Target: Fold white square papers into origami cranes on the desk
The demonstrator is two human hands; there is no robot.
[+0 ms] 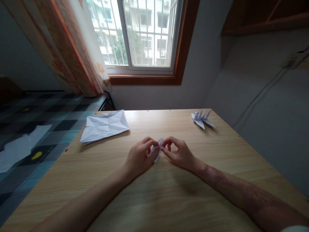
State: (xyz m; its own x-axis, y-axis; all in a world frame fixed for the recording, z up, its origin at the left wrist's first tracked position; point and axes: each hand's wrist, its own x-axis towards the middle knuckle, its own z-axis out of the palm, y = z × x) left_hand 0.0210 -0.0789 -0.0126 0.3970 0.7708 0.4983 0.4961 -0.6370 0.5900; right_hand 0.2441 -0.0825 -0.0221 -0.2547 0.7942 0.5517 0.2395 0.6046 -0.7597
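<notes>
A small folded white paper [158,156] with pointed ends is held just above the middle of the wooden table. My left hand [143,154] pinches it from the left, thumb and forefinger closed on its body. From the right, my right hand [179,152] grips its edge between thumb and fingertip. Fingers cover part of the folds, so the full shape is hidden. At the back right of the table sit several finished-looking folded paper cranes [202,119] grouped together. A stack of creased white paper sheets [106,126] lies at the back left.
The light wooden table [135,206] reaches to the wall below a barred window [149,38]. A checked bed [60,111] with loose white paper [18,149] adjoins its left side. A cable [260,91] runs down the right wall beneath a shelf [263,25].
</notes>
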